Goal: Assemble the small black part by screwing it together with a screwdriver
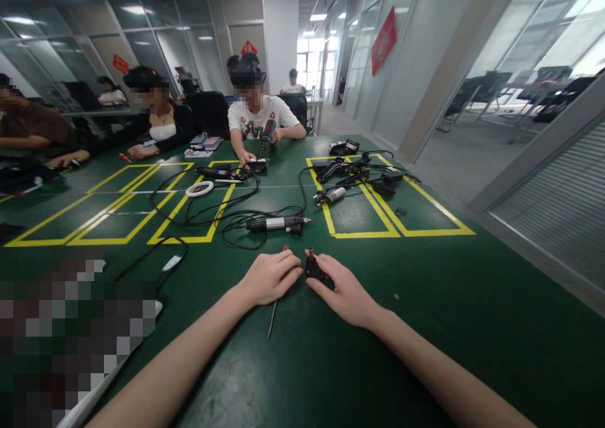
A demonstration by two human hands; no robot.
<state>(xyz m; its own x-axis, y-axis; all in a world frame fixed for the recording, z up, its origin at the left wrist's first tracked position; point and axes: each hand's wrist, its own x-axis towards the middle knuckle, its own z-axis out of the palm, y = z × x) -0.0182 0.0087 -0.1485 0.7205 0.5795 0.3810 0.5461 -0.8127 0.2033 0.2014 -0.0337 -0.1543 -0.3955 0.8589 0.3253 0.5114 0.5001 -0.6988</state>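
My left hand (274,278) is closed around a screwdriver. The thin metal shaft (272,319) of that screwdriver sticks out below the palm towards me, and a bit of orange shows above the knuckles. Between the thumb and fingers of my right hand (344,289) is a small black part (312,268) with a short metal stub at its top. The left fingertips are close to the black part's left side; whether they touch it I cannot tell.
Beyond my hands lies a grey and black power tool (276,224) with its cable. Another grey tool (331,196), a pile of black cables (385,184) and a white ring (199,189) are farther back. Across the table (454,302), a co-worker (265,116) holds a drill.
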